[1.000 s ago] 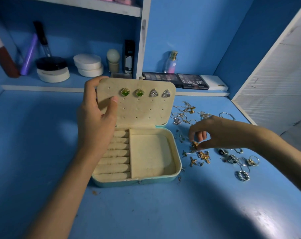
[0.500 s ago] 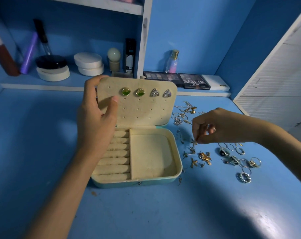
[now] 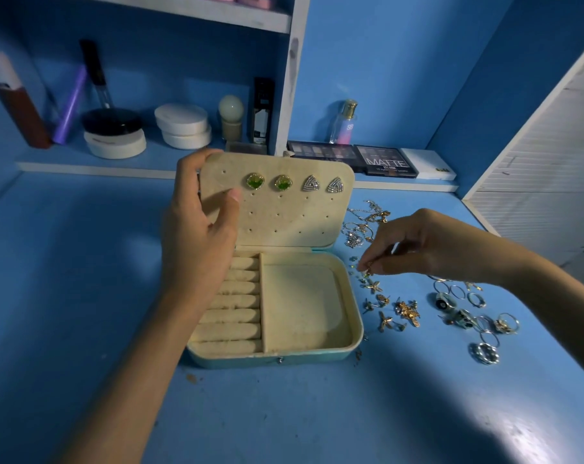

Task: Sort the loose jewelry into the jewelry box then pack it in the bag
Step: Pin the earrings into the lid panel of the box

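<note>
Far left, on shelf (image 3: 170, 159) at the back: brown bottle (image 3: 16, 108), purple tube (image 3: 70, 105), black jar (image 3: 111, 121), stacked white compacts (image 3: 183, 126), sponge (image 3: 231, 108) on a stand, black tube (image 3: 263, 110).

Centre-left, on blue surface (image 3: 66, 296): box (image 3: 274, 359) lying open, lid (image 3: 284, 226) standing upright. Left grip (image 3: 197, 242) closed on lid at its upper left corner, fingers curled over the top edge, thumb pressed to the inner face. Pinned in lid's top row: two green studs (image 3: 254, 181), then two triangular silver studs (image 3: 310, 185). In base: ring rolls (image 3: 230, 303) at left, open tray (image 3: 300, 306) at right.

Behind box and to its right, on the same shelf: perfume bottle (image 3: 343, 123), two palettes (image 3: 386, 161), white carton (image 3: 428, 166).

Right of box: right grip (image 3: 428, 246) low over surface, thumb and forefinger pinched on a small gold piece (image 3: 368, 268) just beside box's right rim, other fingers curled. Kind of piece too small to tell; contact with surface cannot be told.

Loose jewelry on surface around that grip: chains (image 3: 364, 226) near lid's right edge, gold studs (image 3: 391, 309) just beside box, rings (image 3: 481, 329) farthest right, well apart from box.
</note>
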### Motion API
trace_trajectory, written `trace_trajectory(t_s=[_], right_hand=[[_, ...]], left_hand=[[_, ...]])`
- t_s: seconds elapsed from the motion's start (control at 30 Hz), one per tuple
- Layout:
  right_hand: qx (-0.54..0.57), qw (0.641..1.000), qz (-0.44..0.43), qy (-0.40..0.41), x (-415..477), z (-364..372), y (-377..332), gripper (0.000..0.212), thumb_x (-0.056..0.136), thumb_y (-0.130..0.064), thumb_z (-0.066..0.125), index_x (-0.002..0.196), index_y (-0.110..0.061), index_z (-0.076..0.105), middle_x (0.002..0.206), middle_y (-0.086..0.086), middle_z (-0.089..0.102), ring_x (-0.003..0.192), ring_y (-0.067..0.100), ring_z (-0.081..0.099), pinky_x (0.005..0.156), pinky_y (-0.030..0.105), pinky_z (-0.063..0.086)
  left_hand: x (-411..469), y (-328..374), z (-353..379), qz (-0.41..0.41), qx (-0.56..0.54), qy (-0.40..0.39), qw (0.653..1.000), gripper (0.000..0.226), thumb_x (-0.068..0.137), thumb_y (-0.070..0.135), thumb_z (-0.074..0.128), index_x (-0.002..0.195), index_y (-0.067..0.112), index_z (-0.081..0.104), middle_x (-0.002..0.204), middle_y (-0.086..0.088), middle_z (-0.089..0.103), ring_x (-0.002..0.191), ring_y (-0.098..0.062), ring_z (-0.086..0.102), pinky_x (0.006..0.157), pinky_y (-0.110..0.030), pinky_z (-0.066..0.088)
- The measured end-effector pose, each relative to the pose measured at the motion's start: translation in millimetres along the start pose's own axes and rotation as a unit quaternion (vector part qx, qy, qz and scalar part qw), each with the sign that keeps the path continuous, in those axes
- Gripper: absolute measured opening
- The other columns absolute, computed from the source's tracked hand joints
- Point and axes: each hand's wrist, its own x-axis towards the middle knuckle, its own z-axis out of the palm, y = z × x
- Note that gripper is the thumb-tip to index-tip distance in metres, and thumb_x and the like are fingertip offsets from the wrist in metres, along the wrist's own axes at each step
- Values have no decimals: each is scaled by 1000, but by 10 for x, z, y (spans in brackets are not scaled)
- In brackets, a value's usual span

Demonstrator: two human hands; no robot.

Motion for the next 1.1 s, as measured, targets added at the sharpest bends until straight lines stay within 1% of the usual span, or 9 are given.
trace_trajectory(t_s=[0.1,0.2,0.33,0.43,0.53,0.7,0.8,0.97,1.1], right_hand=[[-60,997,33,-37,-21,-11,75,18,81,-16,71,83,-33,75,79,-21,68,77,-2,63,69,9,44],[-113,990,63,-62,-51,14,135,21,83,-18,68,81,-39,73,77,-23,67,76,-6,60,69,5,41],[-144,985,63,-73,-71,48,143,23,84,-14,66,84,-36,72,78,-19,69,75,-7,61,70,4,40],[-182,980,44,-70,-80,43,138,22,84,-15,66,90,-36,71,83,-18,67,79,-6,59,71,3,38],[-204,977,17,-64,-100,37,122,16,84,-23,67,90,-38,69,88,-17,62,83,-2,57,72,9,42],[-216,969,-3,-120,-148,80,45,14,83,-26,68,89,-39,67,84,-17,58,84,0,55,75,15,44],[-224,964,2,-141,-139,127,23,13,83,-29,69,90,-39,68,84,-19,58,83,-1,55,77,17,44],[-213,967,11,-139,-111,173,20,8,82,-29,70,88,-34,73,78,-19,59,77,-1,55,73,15,45],[-156,984,-3,-86,-115,131,-2,12,82,-17,69,82,-28,71,78,-14,67,75,2,62,65,12,44]], left_hand=[[6,-2,-5,0,-3,-2,1000,34,93,6,55,116,29,43,112,0,63,79,8,61,66,-26,51],[8,-6,-4,2,0,-1,1000,34,93,7,55,116,29,43,115,0,63,87,9,61,70,-27,52],[6,-2,-8,-7,-3,-2,1000,34,93,8,55,116,29,43,116,-1,63,91,7,62,73,-26,51],[1,4,-12,-10,0,0,1000,33,94,9,55,116,31,44,117,1,62,91,5,62,73,-31,51],[4,0,-12,-13,1,0,1000,33,94,10,55,116,31,44,117,1,62,90,4,62,71,-34,52],[16,-11,-9,-12,-7,-2,1000,33,93,8,55,118,27,45,113,0,63,85,4,62,70,-25,51],[16,-26,-7,-6,-7,-3,1000,34,93,8,55,119,27,44,114,-1,63,90,1,63,69,-19,51],[24,-39,-12,0,-5,-1,1000,34,93,10,55,116,32,42,113,-1,63,87,4,63,65,-24,52],[17,-29,-17,0,-2,-1,1000,34,93,10,55,116,32,43,113,-2,64,86,1,63,66,-28,52]])
